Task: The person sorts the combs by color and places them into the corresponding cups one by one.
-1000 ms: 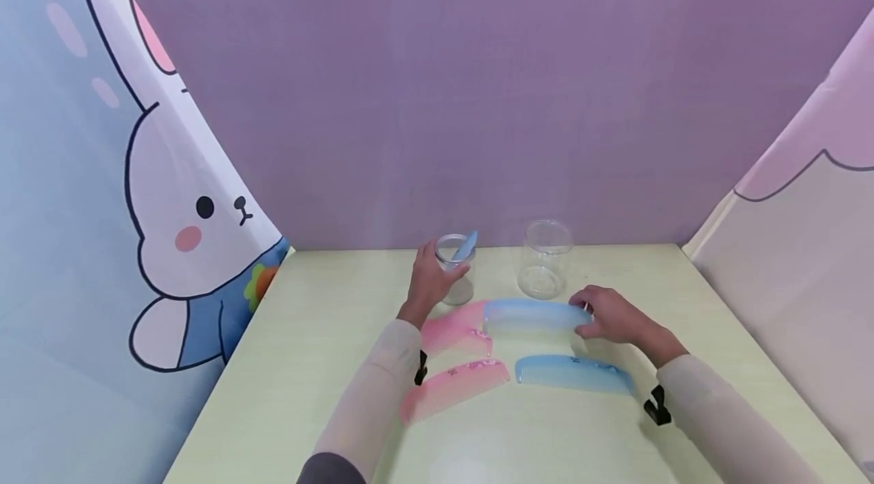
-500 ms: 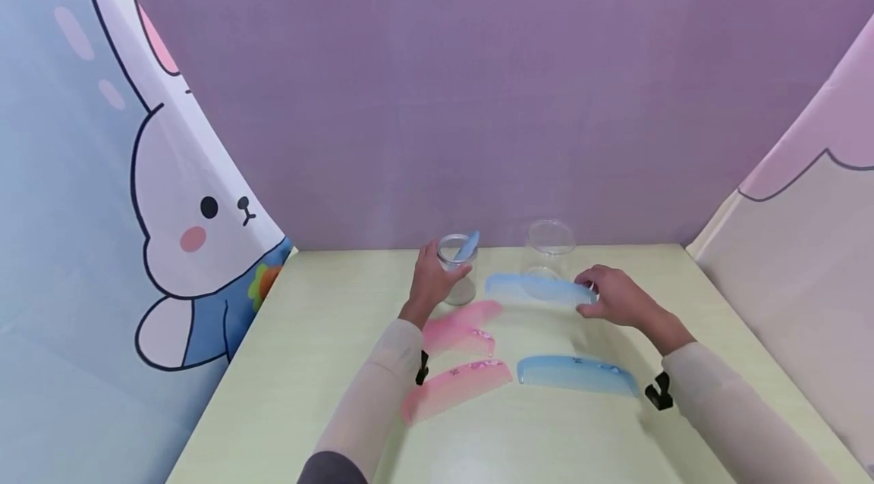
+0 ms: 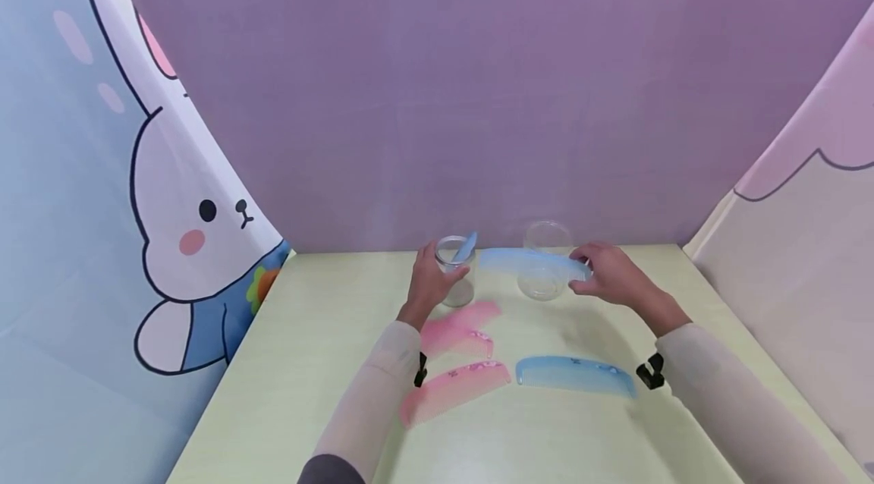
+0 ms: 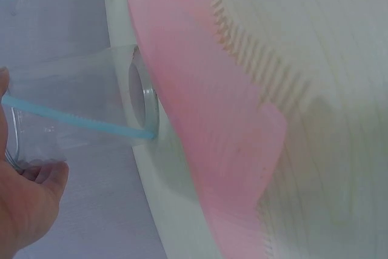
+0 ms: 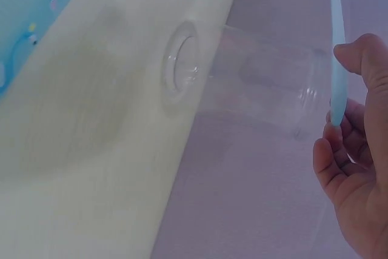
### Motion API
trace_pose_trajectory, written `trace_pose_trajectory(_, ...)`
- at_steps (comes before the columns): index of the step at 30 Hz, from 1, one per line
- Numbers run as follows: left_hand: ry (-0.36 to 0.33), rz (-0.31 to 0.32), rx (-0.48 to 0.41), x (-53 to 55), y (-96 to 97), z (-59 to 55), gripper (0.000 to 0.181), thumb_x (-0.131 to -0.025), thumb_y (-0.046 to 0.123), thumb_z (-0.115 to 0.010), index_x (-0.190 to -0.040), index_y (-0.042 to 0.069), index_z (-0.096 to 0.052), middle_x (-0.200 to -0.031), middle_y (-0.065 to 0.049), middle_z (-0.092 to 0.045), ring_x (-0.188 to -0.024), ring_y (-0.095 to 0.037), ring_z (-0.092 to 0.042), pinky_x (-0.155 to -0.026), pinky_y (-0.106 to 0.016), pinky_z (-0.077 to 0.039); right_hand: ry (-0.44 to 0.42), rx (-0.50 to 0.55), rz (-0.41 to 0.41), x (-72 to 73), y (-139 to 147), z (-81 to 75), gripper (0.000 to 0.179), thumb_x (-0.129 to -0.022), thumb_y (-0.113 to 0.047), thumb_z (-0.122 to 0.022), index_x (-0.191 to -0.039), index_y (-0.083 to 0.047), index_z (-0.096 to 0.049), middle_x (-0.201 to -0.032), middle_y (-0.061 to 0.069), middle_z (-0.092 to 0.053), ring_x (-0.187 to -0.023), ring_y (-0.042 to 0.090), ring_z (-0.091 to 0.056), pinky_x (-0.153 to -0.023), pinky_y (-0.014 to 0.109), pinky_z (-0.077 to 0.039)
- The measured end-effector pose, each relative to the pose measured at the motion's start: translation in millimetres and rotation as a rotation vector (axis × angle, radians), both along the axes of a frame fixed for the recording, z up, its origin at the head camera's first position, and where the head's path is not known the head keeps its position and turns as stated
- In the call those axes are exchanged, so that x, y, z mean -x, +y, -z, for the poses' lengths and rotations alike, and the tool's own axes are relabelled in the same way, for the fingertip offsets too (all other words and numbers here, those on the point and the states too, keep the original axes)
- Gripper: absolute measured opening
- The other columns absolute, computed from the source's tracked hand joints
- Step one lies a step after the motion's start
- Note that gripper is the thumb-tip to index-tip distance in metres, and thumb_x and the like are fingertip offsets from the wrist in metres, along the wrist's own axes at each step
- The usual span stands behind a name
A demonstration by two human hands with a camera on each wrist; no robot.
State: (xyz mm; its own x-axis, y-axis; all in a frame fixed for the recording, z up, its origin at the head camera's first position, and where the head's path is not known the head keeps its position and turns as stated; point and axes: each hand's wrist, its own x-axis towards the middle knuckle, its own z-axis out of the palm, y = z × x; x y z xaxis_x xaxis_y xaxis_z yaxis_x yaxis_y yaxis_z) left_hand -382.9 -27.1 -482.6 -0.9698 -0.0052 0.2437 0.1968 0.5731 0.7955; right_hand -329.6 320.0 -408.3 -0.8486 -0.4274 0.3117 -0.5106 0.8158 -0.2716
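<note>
My left hand [image 3: 432, 281] grips a clear jar [image 3: 459, 293] near its rim at the back of the table. A blue comb [image 4: 79, 121] leans inside that jar, its end sticking out over the rim. Between thumb and fingers, my right hand [image 3: 614, 274] pinches one end of another blue comb [image 3: 501, 259]. This comb is held level above the table, in front of a second clear jar [image 3: 542, 288]. In the right wrist view the comb [image 5: 337, 83] appears edge-on beside that jar's mouth [image 5: 312, 92].
Two pink combs [image 3: 471, 315] [image 3: 481, 341] overlap just before the left jar. Nearer the front lie another pink comb [image 3: 456, 390] and a blue comb [image 3: 576, 375]. A purple cloth wall [image 3: 492, 89] stands along the table's back edge, with printed cloths at both sides.
My right hand has lifted the blue comb up and away from the pink combs, back towards the right jar. The left hand stays on its jar.
</note>
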Motion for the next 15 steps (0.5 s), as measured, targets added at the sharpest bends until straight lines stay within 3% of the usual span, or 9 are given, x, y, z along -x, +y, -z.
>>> trace_pose_trajectory(8,-0.006,0.01,0.0,-4.1,-3.7,3.2,0.088,-0.083,0.04,-0.083,-0.151,0.003,-0.04,-0.142,-0.021,-0.052,-0.127,-0.035,-0.056,-0.107,-0.051,-0.049,-0.025,-0.015,0.062,-3.0,-16.2,-6.2,0.046,-0.082,-0.023,-0.078,-0.113,0.009,-0.067,-0.102,0.02,-0.07,-0.088,0.031,-0.066,-0.078,0.048,-0.058)
trace_pose_trajectory(15,-0.002,0.023,-0.003,-7.5,-5.4,0.9,0.088,-0.083,0.04,-0.083,-0.151,0.005,-0.04,-0.14,-0.016,-0.053,-0.126,-0.033,-0.056,-0.107,-0.051,-0.049,-0.024,-0.013,0.089,-0.7,-30.2,-11.6,0.045,-0.081,-0.025,-0.076,-0.112,0.007,-0.068,-0.103,0.019,-0.07,-0.089,0.029,-0.062,-0.08,0.048,-0.057)
